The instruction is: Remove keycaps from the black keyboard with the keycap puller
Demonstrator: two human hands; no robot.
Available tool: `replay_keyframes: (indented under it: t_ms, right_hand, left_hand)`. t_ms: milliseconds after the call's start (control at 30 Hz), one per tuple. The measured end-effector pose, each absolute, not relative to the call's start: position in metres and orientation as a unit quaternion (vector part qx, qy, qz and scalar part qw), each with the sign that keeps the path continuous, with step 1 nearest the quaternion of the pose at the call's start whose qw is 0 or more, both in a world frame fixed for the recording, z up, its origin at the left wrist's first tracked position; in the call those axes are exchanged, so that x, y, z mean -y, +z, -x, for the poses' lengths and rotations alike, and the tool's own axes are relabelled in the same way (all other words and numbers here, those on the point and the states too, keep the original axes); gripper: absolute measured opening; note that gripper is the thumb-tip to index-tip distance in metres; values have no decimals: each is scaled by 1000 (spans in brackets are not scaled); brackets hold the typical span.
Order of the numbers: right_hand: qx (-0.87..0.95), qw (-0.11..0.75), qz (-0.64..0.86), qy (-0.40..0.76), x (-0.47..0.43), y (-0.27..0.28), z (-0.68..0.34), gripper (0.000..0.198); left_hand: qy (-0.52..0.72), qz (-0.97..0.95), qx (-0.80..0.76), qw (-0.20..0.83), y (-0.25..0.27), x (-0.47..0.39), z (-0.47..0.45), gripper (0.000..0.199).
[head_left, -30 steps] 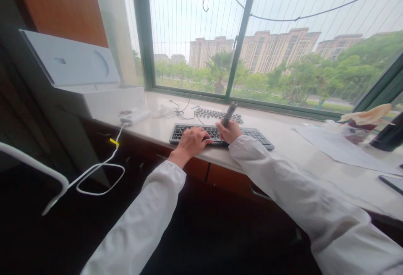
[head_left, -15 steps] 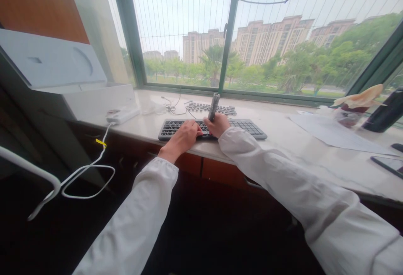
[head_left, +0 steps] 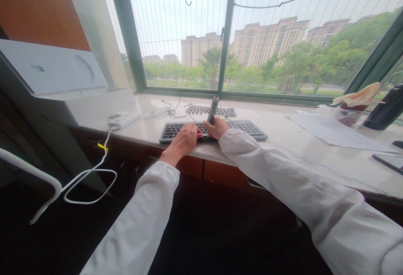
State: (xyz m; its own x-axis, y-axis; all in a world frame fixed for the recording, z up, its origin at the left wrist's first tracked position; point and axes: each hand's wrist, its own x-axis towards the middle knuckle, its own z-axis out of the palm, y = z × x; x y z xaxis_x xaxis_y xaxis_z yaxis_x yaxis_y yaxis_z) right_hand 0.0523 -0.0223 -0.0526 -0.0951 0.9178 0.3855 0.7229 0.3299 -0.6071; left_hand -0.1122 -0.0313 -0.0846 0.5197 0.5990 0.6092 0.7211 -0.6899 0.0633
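A dark grey keyboard (head_left: 248,129) lies along the front edge of the white counter. My left hand (head_left: 186,137) rests over its middle, fingers bent and pinched together low at the keys; whatever may be between the fingertips is hidden. Right beside it, my right hand (head_left: 217,128) is wrapped round a dark stick-like tool (head_left: 214,108) that stands nearly upright, leaning slightly right at the top. Its lower end goes down to the keyboard and is covered by my fingers. Behind the keyboard are rows of small dark keycaps (head_left: 226,111).
A thin dark cable (head_left: 171,110) is coiled near the window. At left are an open white box (head_left: 91,105) and a white power strip (head_left: 121,120) with a hanging cord. Paper sheets (head_left: 333,134), a dark bottle (head_left: 385,107) and a phone (head_left: 390,161) lie right.
The view has shifted slightly. Both hands stay at the same part of the keyboard, and the right hand still grips the upright tool, which looks a little lower against the window.
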Motion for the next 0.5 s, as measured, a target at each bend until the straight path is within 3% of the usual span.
replay_keyframes:
  t_ms: [300, 500]
  right_hand:
    - [731, 349, 578, 98, 21, -52, -46, 34]
    - [762, 347, 545, -35, 17, -57, -41, 24]
  left_hand:
    - [-322, 854, 401, 79, -85, 33, 113, 17]
    - [-330, 850, 406, 64, -84, 35, 114, 21]
